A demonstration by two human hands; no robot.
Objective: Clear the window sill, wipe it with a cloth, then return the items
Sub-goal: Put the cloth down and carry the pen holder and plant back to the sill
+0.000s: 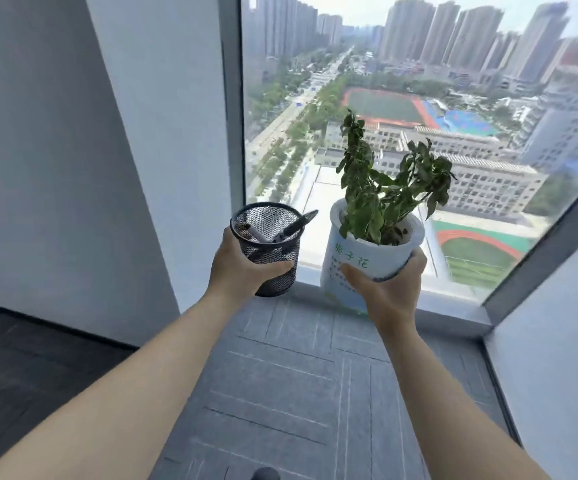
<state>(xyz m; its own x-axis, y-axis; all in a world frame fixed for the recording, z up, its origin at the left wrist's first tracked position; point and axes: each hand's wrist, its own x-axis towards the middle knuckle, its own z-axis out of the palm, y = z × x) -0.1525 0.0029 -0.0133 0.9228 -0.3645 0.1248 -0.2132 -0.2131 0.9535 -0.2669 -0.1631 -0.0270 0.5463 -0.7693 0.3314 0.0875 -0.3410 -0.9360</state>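
Both arms reach out toward the window. The left hand (pixel 237 268) has its fingers (pixel 275 266) wrapped tight around a black mesh pen holder (pixel 267 251) with a marker (pixel 299 223) poking over its rim; the right hand (pixel 389 289) grips a white plant pot (pixel 367 258) with green lettering, leafy stems (pixel 381 178) rising from it. Both items sit in the hands just above the narrow window sill (pixel 454 301), side by side and apart. Below runs grey carpeted floor (pixel 298 393), a white wall (pixel 73 150) standing close on the left, and the glass (pixel 419 81) shows the city outside.
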